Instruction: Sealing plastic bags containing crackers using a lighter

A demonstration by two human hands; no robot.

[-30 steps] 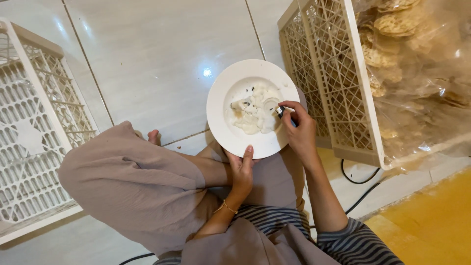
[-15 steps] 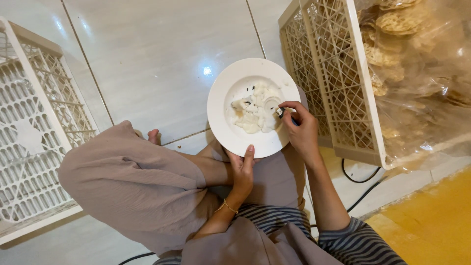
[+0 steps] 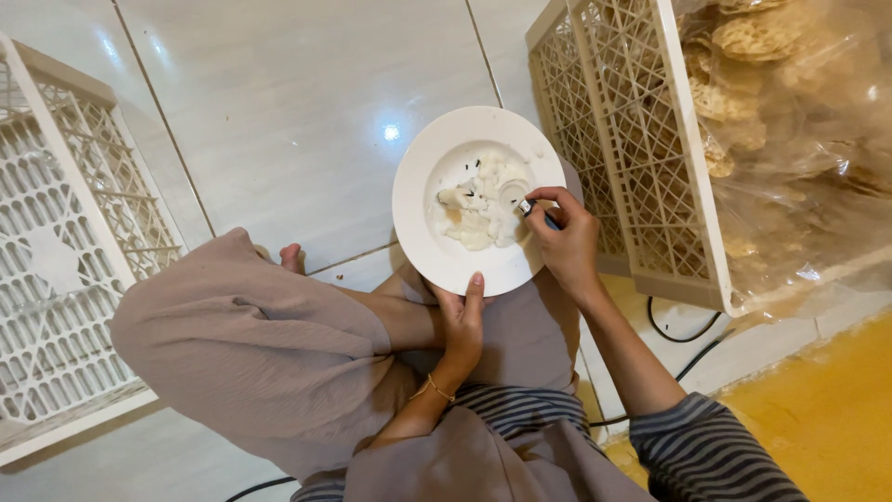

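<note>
Left hand (image 3: 462,321): I am seeing it gripping the near rim of the white plate (image 3: 420,232), thumb on top, fingers hidden underneath.
Right hand (image 3: 565,244): pinching a small utensil (image 3: 531,210); only a metallic tip is showing, the handle hidden in the fist, so I cannot tell its kind.
Plate: being held above the lap, over the tiled floor (image 3: 297,102).
Food (image 3: 481,206): pale pieces with dark specks, hard to identify.
Crate (image 3: 641,139): standing right, cut off by the frame.
Bag of crackers (image 3: 790,112): blurred behind plastic.

Floor tiles (image 3: 307,102) lie open between crate (image 3: 65,251) and lattice crate (image 3: 632,139).
</note>
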